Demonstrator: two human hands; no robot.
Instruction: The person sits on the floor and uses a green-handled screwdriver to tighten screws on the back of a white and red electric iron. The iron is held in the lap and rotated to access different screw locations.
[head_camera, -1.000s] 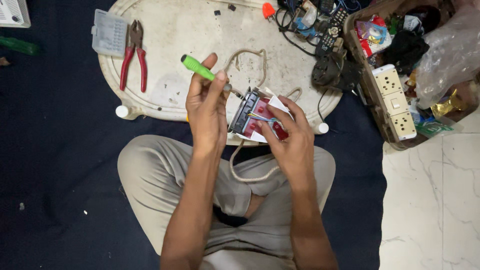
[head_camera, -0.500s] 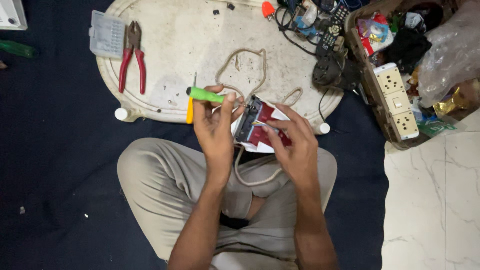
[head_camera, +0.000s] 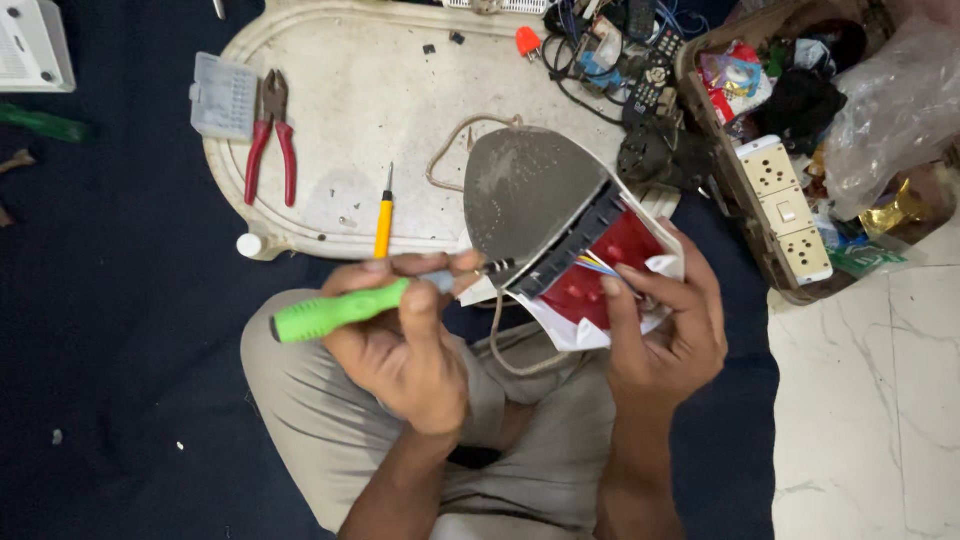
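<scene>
Holding a green-handled screwdriver (head_camera: 340, 310) crosswise, the left hand (head_camera: 405, 335) now sits lower and nearer the lap than half a second ago, fingers curled tight round the handle, thumb on top, the tip aimed right at the iron (head_camera: 560, 235). The iron has turned since then: its grey soleplate now faces up and leans against the edge of the white tray (head_camera: 350, 110), where before the red inside showed. The right hand (head_camera: 665, 330) cups the iron from below and the right, fingers pressed onto the red and white body. On the tray lie a yellow screwdriver (head_camera: 384, 222), red pliers (head_camera: 271, 140) and a small clear box (head_camera: 223, 96).
</scene>
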